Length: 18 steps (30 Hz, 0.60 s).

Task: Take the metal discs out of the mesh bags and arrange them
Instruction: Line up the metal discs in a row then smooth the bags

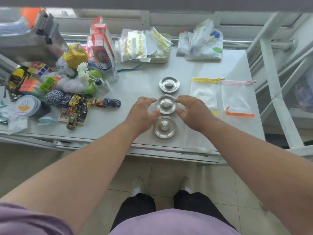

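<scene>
Three shiny metal discs with raised centres lie in a column on the white table [135,85]: the far disc [169,84], the middle disc [166,104] and the near disc [165,127]. My left hand [143,112] and my right hand [191,111] flank the middle disc, with thumb and forefinger tips touching its rim on both sides. Flat white mesh bags lie to the right: one with a yellow drawstring [205,94], one with a pink drawstring [235,95], and an orange drawstring [239,114] at a bag's near end. Another mesh bag [196,141] lies by the front edge.
A heap of toys fills the table's left side: toy cars [76,107], puzzle cubes [40,68], a twine ball [54,97], a small jar [110,70]. Plastic zip bags on a tray [144,44] and wipe packs [203,43] stand at the back. A white metal frame [274,78] rises on the right.
</scene>
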Available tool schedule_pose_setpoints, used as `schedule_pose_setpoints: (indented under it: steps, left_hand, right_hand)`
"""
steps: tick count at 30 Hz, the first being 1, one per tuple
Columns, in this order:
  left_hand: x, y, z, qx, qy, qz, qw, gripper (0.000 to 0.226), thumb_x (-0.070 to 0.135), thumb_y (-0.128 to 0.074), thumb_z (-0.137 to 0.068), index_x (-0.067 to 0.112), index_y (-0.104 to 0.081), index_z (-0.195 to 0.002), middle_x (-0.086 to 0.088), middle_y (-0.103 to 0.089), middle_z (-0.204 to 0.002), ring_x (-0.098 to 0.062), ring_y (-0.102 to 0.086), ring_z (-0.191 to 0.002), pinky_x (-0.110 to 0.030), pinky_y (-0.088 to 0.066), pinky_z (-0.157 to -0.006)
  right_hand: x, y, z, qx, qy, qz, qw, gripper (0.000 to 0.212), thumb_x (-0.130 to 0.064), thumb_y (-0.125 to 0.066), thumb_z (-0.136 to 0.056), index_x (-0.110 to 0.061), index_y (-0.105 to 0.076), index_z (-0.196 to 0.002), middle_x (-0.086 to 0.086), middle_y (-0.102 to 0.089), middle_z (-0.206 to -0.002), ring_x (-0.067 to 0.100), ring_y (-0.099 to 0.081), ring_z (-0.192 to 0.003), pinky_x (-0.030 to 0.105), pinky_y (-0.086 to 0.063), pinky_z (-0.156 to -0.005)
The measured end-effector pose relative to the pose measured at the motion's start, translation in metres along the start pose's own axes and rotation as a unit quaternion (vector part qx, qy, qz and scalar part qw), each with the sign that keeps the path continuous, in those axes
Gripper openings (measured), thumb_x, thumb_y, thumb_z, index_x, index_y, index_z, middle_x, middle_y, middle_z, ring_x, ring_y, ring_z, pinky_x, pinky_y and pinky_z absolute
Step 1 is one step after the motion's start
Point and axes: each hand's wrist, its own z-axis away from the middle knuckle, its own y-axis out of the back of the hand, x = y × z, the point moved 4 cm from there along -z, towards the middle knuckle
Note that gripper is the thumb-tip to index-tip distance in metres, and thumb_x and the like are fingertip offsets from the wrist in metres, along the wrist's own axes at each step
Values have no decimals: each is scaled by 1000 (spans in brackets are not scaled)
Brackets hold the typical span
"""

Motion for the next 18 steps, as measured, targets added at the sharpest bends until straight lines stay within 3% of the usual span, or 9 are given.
schedule_pose_setpoints:
  steps: [3,7,14,18]
  left_hand:
    - [8,5,-22,-16,-7,-19,1000,58,42,-65,-99,26,-55,-154,-1,-47,-157,-28,-57,-134,-41,-41,-120]
    - [20,4,-38,-47,-35,-97,993,64,44,-59,-102,27,-44,-162,-4,-34,-171,-31,-29,-157,-42,-21,-130]
    - [25,-2,-60,-90,-32,-160,983,61,49,-41,-109,29,-34,-166,2,-22,-178,-34,-19,-159,-46,-18,-131]
    - [25,3,-63,-90,-29,-160,983,64,50,-43,-109,27,-32,-167,2,-21,-178,-33,-17,-160,-45,-16,-131]
  right_hand:
    - [-8,2,-42,6,-1,23,1000,49,-23,-60,-99,-17,-56,-148,11,-48,-159,28,-45,-146,37,-33,-121]
    - [-14,-4,-70,-34,13,81,996,50,-23,-48,-103,-24,-50,-153,9,-35,-168,25,-33,-153,42,-29,-123]
    - [-14,-5,-83,-50,35,134,989,52,-24,-48,-103,-21,-47,-155,8,-30,-170,24,-30,-155,41,-29,-124]
    - [-14,-4,-85,-49,32,113,992,52,-21,-48,-102,-20,-48,-154,10,-32,-169,25,-30,-155,41,-27,-125]
